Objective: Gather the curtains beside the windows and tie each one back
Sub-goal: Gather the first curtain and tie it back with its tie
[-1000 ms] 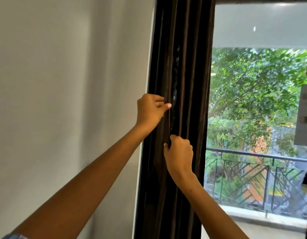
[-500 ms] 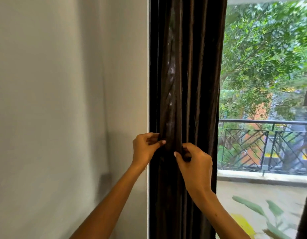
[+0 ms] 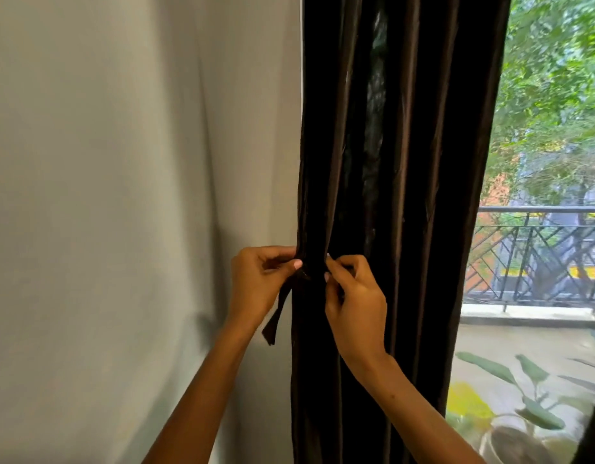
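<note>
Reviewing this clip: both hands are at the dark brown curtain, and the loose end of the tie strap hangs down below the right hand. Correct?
Not quite. In the head view the tie strap hangs below the left hand, beside the wall. The right hand pinches at the dark brown curtain.

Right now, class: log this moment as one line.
left hand: pinching tie strip | right hand: gripping curtain | tie: not yet done

Both hands pinch the dark brown curtain [image 3: 399,195] at its wall-side edge: left hand [image 3: 259,286] holding a tie strip [image 3: 278,313], right hand [image 3: 354,303] opposite.
</note>
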